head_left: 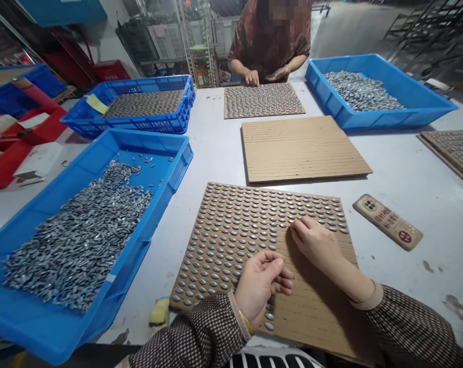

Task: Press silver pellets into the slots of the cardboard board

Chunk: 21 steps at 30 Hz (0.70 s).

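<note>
A slotted cardboard sheet (315,291) lies in front of me, with rows of small grey oval metal pieces (231,225) standing along its slots at the left and top. My right hand (313,240) touches the sheet at the end of a row, thumb and fingertips pinched together; what sits between them is hidden. Just left of it, my left hand (262,281) hovers over the sheet, palm turned inward and fingers curled with the thumb against them. Whatever it holds cannot be made out. A few pieces show below the left wrist.
Left stands a blue tray (139,255) heaped with the same pieces; another blue tray (392,120) is at back right. A bare cardboard stack (300,148) lies ahead, a phone (388,221) to the right. Across the table a person (269,46) handles another filled sheet (264,100).
</note>
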Each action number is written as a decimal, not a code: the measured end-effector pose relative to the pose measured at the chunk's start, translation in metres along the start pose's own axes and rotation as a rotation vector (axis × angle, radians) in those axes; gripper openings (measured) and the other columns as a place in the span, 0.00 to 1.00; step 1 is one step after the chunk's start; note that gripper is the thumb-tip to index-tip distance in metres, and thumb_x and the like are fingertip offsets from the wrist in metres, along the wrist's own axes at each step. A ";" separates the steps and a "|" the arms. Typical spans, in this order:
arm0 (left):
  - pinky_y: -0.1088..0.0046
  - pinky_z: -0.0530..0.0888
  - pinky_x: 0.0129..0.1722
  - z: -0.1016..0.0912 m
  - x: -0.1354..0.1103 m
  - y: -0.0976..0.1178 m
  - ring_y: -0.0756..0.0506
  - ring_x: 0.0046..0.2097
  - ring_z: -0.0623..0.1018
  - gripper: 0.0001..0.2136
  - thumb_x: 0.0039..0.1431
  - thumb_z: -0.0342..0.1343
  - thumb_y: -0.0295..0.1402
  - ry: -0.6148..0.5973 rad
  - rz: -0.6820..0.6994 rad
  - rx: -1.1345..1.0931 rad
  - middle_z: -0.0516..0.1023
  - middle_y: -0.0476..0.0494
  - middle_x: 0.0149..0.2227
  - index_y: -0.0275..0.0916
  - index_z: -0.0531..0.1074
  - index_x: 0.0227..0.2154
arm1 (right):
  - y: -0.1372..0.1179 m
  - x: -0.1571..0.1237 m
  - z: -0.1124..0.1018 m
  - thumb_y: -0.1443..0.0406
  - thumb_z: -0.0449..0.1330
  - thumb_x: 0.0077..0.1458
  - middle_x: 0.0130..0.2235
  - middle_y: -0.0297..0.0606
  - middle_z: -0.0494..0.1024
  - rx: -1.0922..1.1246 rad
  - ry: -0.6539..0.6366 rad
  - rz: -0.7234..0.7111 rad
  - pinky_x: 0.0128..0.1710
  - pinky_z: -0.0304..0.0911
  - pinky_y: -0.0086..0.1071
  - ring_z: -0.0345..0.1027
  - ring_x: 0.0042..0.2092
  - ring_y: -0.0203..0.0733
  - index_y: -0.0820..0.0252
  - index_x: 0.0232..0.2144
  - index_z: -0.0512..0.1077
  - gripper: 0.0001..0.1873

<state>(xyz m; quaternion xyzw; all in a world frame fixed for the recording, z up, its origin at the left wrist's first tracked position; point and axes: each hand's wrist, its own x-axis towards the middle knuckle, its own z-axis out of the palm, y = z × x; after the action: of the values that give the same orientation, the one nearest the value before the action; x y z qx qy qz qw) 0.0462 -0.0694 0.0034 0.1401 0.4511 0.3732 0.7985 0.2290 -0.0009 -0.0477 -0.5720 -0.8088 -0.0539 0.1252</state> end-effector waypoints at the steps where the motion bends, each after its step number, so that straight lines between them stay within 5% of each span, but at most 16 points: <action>1: 0.76 0.70 0.27 0.000 0.000 0.000 0.52 0.25 0.74 0.14 0.53 0.61 0.38 0.001 0.004 0.002 0.75 0.46 0.26 0.34 0.66 0.37 | 0.001 0.000 0.000 0.67 0.49 0.62 0.30 0.39 0.71 0.013 -0.003 0.009 0.26 0.45 0.30 0.61 0.30 0.37 0.59 0.26 0.70 0.14; 21: 0.72 0.72 0.33 -0.003 -0.003 0.001 0.48 0.29 0.77 0.11 0.52 0.59 0.32 0.047 -0.044 -0.029 0.78 0.41 0.30 0.33 0.68 0.37 | 0.014 0.002 0.002 0.65 0.49 0.61 0.32 0.38 0.74 0.189 -0.053 0.002 0.30 0.57 0.31 0.67 0.31 0.39 0.58 0.31 0.70 0.11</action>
<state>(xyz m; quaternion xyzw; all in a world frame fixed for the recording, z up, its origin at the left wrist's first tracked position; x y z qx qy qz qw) 0.0423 -0.0712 0.0042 0.1097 0.4671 0.3654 0.7977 0.2414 0.0068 -0.0501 -0.5599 -0.8126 0.0379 0.1573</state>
